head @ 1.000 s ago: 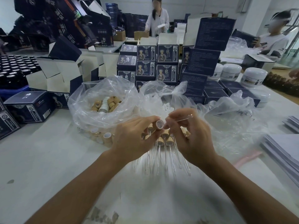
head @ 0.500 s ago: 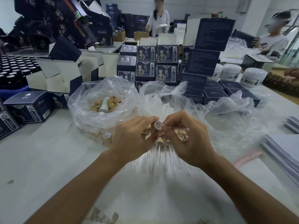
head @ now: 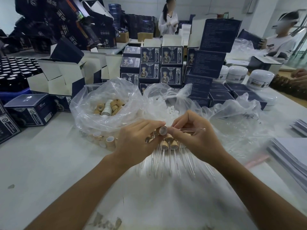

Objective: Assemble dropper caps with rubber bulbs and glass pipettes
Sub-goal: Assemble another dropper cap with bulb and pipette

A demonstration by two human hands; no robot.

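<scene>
My left hand [head: 136, 143] grips a tan dropper cap [head: 162, 130] with its open end facing right. My right hand [head: 194, 136] pinches a glass pipette [head: 192, 129] that lies level, one end at the cap's mouth and its tip pointing right. Below both hands lie several finished droppers [head: 167, 146], tan caps at the top and glass tubes fanned toward me on the white table [head: 49, 171]. A clear bag [head: 106, 105] behind my left hand holds tan caps; a second bag [head: 169, 110] holds white rubber bulbs.
Navy product boxes [head: 161, 63] are stacked behind the bags, with white jars [head: 259, 78] at the right. Dark bottles [head: 13, 72] fill a tray at the far left. A paper stack [head: 290, 150] lies at the right edge. Two people work at the back.
My right hand has turned the pipette level and shifted a little right, so its tip now sticks out past the fingers. The left hand holds the cap almost still.
</scene>
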